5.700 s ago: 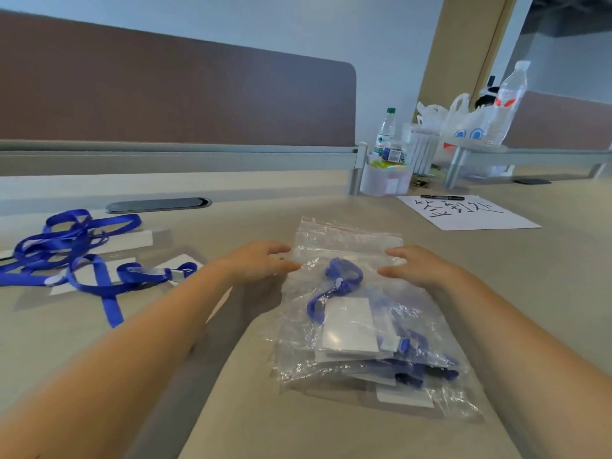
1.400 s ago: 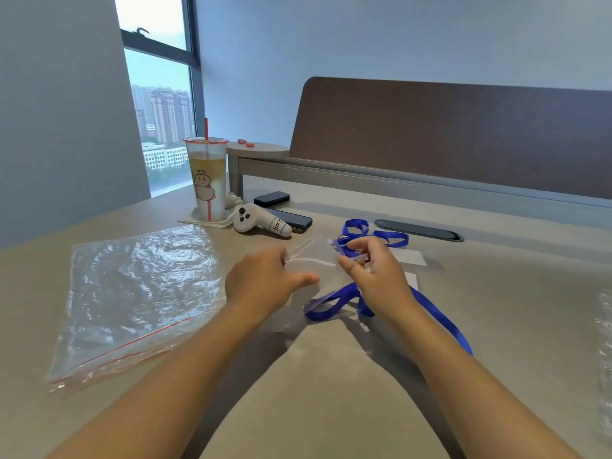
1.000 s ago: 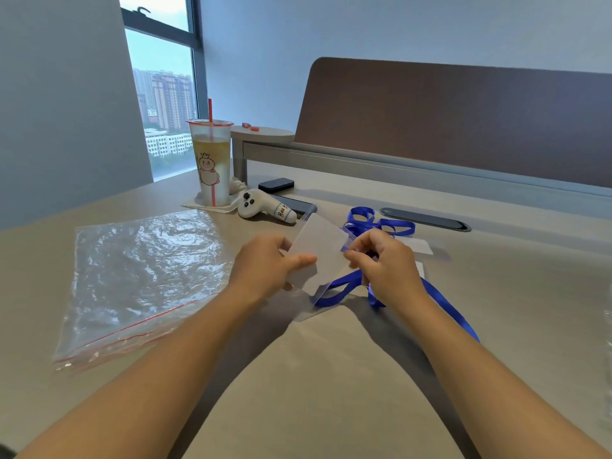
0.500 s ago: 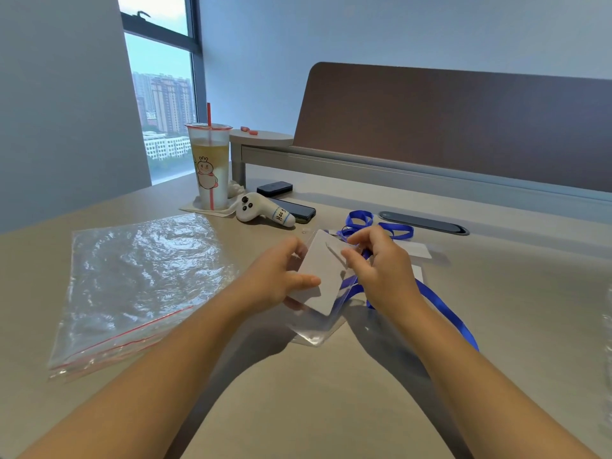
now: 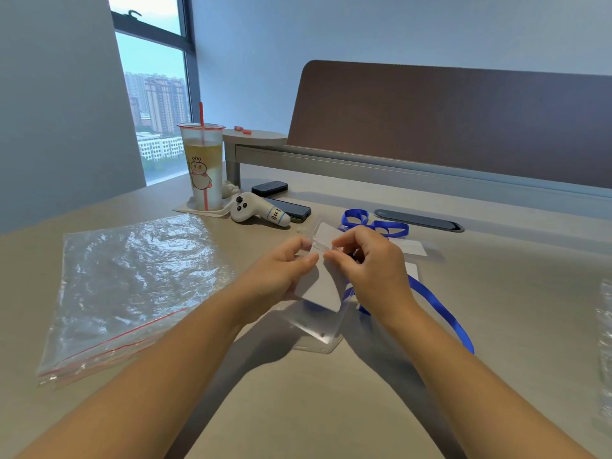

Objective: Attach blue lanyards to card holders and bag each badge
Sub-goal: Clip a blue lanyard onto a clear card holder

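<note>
Between both hands (image 5: 331, 270), clear card holder (image 5: 318, 313); white card inside.

Both forearms apparently bare, no sleeves visible.

The right hand (image 5: 371, 270) covers the clip end of the blue ribbon lanyard (image 5: 440, 313), so whether it is hooked to the clear plastic card holder (image 5: 319, 321) cannot be told. A crinkled clear plastic bag (image 5: 604, 329) is cut off by the right edge. The small red items (image 5: 242, 129) on the round shelf are too small to identify.
</note>
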Demonstrator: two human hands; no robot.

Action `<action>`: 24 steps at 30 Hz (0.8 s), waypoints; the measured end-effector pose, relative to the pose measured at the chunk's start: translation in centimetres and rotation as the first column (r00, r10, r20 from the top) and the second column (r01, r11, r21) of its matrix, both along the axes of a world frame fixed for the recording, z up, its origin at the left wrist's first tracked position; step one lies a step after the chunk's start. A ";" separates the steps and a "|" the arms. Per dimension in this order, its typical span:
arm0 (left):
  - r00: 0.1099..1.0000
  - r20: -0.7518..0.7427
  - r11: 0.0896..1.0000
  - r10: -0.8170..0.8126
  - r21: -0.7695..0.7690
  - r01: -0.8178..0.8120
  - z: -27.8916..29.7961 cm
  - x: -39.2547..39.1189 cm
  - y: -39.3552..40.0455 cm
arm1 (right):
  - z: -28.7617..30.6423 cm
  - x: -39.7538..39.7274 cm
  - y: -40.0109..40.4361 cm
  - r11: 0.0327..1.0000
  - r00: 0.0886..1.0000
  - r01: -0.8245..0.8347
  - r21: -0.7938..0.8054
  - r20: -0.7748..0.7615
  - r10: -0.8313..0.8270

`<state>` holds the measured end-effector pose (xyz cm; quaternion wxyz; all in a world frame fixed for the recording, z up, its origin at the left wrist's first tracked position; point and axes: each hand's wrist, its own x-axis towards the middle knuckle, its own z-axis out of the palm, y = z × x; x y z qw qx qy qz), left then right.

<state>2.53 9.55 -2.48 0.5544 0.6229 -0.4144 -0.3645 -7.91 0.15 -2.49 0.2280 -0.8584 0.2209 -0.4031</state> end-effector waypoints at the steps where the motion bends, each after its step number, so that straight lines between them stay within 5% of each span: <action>1: 1.000 0.001 1.000 0.006 0.000 -0.006 0.1 -0.1 0.0 | 0.0 0.0 0.0 1.000 1.000 -0.010 -0.002 0.005 0.010; 12: 0.968 0.133 0.968 0.213 -0.162 -0.191 -0.1 -0.4 -0.1 | 0.2 -0.1 0.1 0.996 0.995 -0.091 -0.020 -0.050 0.090; 24: 0.941 0.101 0.944 0.323 -0.112 -0.312 0.9 -0.4 0.2 | 1.8 -0.7 0.4 0.990 0.994 -0.069 0.125 -0.079 0.079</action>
